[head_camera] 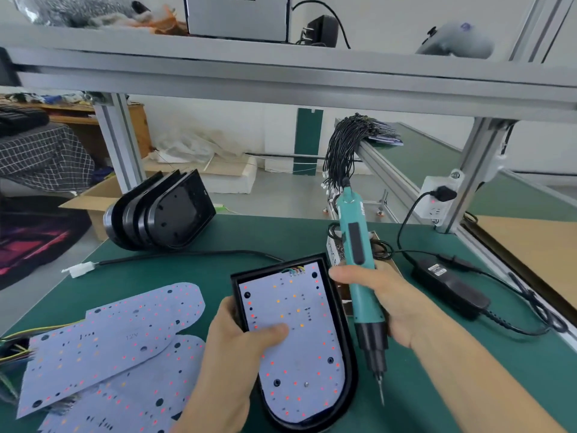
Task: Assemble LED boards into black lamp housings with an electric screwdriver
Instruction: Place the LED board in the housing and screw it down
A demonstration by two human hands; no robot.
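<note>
Left hand (243,332) grips housing (349,354), thumb pinning board (296,339) for alignment. Right hand (384,301) clasps screwdriver (359,270) beside it, bit down, ready to drive.

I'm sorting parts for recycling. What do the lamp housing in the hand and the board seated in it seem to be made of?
Lamp housing: probably moulded plastic, though cast metal is possible; black, smooth, with a soft sheen on its rounded rim. LED board: looks like a thin rigid circuit board, matte white, with punched holes and small red and orange LEDs.
</note>
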